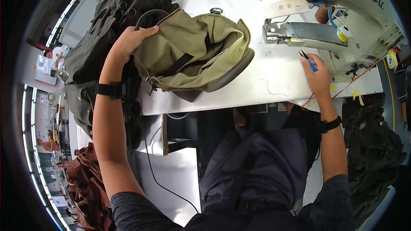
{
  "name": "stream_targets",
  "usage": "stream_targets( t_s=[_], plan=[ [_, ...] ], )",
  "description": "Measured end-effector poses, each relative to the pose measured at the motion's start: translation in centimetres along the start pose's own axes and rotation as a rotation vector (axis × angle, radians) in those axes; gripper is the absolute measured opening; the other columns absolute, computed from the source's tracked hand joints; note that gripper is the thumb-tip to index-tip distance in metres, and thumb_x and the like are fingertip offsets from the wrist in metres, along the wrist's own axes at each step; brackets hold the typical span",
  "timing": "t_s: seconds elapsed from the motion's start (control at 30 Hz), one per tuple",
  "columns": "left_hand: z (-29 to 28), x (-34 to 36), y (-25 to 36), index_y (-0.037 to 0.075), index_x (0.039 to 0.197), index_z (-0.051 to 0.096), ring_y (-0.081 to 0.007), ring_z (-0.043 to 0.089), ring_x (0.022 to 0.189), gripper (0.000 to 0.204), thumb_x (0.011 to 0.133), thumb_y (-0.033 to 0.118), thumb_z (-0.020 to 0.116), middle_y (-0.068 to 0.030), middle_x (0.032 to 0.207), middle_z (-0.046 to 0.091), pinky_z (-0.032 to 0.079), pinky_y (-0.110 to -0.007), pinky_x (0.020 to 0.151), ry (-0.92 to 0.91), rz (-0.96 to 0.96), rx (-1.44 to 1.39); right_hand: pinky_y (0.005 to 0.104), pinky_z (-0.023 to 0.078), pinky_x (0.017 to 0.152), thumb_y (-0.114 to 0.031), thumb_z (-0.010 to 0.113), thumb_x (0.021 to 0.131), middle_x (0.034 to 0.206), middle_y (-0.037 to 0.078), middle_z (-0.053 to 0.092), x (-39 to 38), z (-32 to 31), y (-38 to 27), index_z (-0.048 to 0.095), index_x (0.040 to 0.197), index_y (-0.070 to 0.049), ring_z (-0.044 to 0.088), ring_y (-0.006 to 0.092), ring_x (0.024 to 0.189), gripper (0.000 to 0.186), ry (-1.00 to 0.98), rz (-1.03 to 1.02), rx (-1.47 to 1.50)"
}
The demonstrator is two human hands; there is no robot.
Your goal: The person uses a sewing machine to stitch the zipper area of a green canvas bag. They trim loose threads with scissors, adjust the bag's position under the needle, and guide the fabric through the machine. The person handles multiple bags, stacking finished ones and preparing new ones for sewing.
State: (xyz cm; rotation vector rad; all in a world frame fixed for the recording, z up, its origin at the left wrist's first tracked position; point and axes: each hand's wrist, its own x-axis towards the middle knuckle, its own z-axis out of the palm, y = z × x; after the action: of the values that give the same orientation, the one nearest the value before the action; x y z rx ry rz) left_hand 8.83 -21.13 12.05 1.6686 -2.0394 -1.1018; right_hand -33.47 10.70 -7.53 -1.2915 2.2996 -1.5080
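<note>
An olive-green bag [188, 55] lies on the white table with its zipped mouth gaping toward me, so its pale green lining shows. My left hand [130, 42] grips the bag's upper left edge beside a dark loop handle [150, 17], thumb on top. Off to the right, my right hand [317, 76] is closed around small thread snips [311, 64] with blue handles and dark blades pointing up and left. The snips are apart from the bag. A loose dark thread [272, 89] lies on the table between the bag and my right hand.
A sewing machine [372, 25] with a long arm bed [306, 33] stands at the right. Dark bags [96, 42] are heaped on the left. Reddish-brown bags [85, 184] sit lower left, more dark bags [370, 141] lower right. An orange cord [342, 89] crosses the table's right end.
</note>
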Motion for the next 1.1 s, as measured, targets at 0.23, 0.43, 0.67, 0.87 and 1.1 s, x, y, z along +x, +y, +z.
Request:
stream_targets(
  t_s=[0.23,0.43,0.67,0.87,1.1],
  plan=[
    [1.6,-11.6,4.6,0.008,0.147,0.057,-0.0332,0.043,0.147,0.074,0.088,0.045,0.081,-0.0180,0.151,0.054,0.041,-0.047,0.114,0.323,0.755,0.285,0.0299,0.053,0.072,-0.031,0.076,0.095,0.086,0.010,0.073,-0.1,0.0,-0.1,0.073,0.112,-0.002,0.065,0.0155,0.074,0.034,0.013,-0.013,-0.003],
    [6.8,-16.5,1.0,0.006,0.087,0.078,-0.0383,0.036,0.151,0.021,0.068,0.002,0.083,-0.0094,0.157,0.052,0.024,-0.058,0.124,0.267,0.700,0.914,0.0312,0.053,0.073,-0.033,0.076,0.095,0.087,0.012,0.073,-0.2,-0.2,-0.7,0.073,0.111,-0.002,0.067,0.0179,0.075,0.035,-0.004,-0.018,-0.044],
    [5.7,-15.4,-2.7,-0.009,0.075,0.068,-0.0333,0.048,0.142,0.029,0.087,0.012,0.083,-0.0160,0.141,0.064,0.043,-0.040,0.109,0.317,0.783,0.189,0.0343,0.054,0.076,-0.034,0.075,0.095,0.090,0.015,0.074,-0.1,-0.1,-0.5,0.072,0.112,-0.002,0.070,0.0235,0.079,0.036,-0.012,-0.031,-0.106],
    [6.6,-16.5,-2.9,-0.008,0.119,0.070,-0.0252,0.060,0.122,0.049,0.079,0.012,0.090,-0.0146,0.140,0.059,0.054,-0.033,0.085,0.361,0.802,0.238,0.0367,0.055,0.077,-0.034,0.076,0.094,0.094,0.017,0.075,0.0,0.1,-0.5,0.073,0.111,-0.003,0.071,0.0274,0.082,0.036,0.005,-0.017,-0.180],
    [6.3,-16.4,-2.8,-0.006,0.125,0.067,-0.0345,0.057,0.129,0.057,0.078,0.015,0.089,-0.0171,0.136,0.061,0.053,-0.039,0.099,0.299,0.999,0.451,0.0354,0.055,0.076,-0.033,0.076,0.094,0.091,0.016,0.073,-0.2,0.1,-0.6,0.072,0.112,-0.002,0.070,0.0252,0.080,0.036,0.012,-0.040,-0.187]
  ],
)
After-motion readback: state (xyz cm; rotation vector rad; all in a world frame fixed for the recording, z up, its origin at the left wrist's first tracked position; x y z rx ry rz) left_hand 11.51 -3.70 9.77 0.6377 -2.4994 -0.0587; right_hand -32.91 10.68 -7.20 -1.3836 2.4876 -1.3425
